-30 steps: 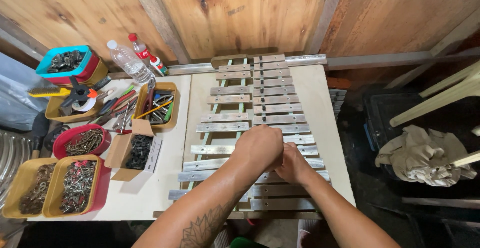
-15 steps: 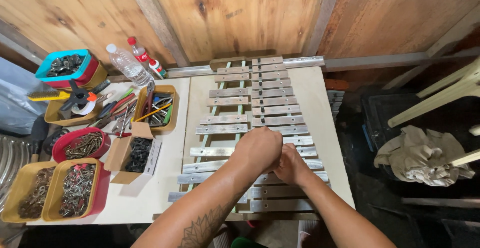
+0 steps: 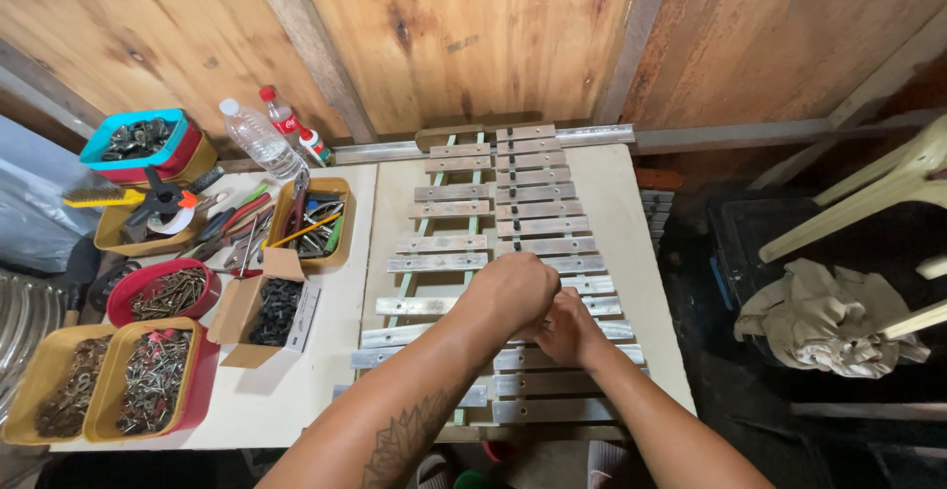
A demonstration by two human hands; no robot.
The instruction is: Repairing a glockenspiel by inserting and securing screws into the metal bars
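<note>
Lower centre of frame: left hand (image 3: 513, 292) closed in a loose fist, knuckles up, resting on the metal bars (image 3: 503, 252); whether it grips anything can't be told. Right hand (image 3: 567, 329) just beside and touching it, fingers curled under, contents hidden. Bars lie directly beneath both hands, long axes left-right, rows running up-frame on bench (image 3: 631, 252). Left hand sits farther up-frame. Screw trays (image 3: 148, 376) far left.
</note>
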